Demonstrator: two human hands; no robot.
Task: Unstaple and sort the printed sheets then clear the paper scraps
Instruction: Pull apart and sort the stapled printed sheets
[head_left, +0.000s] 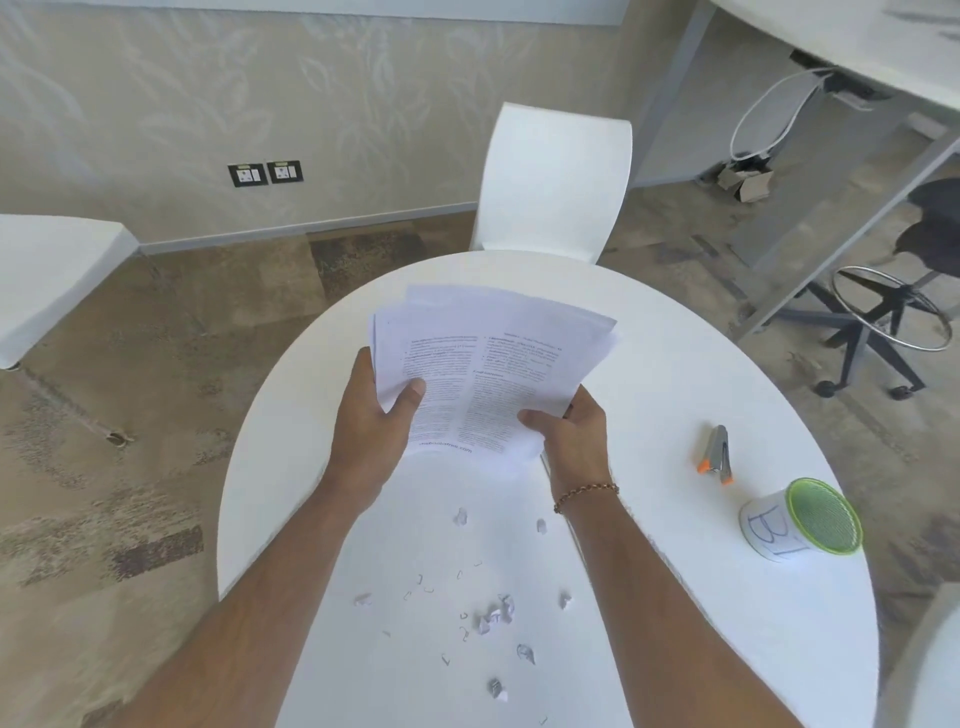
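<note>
A loose stack of printed sheets (488, 358) is held up above the round white table (675, 597), fanned a little at its top edge. My left hand (374, 421) grips the stack's left side with the thumb on the front page. My right hand (571, 436) grips its lower right corner, thumb on top. Several small crumpled paper scraps (496, 616) and bent staples (462, 631) lie scattered on the table near me, between my forearms. A grey and orange staple remover (717, 454) lies on the table to the right.
A green mesh cup (810, 519) with a white label lies on its side at the table's right edge. A white chair (556, 176) stands at the far side. A black stool (893, 306) and a desk frame are at the right.
</note>
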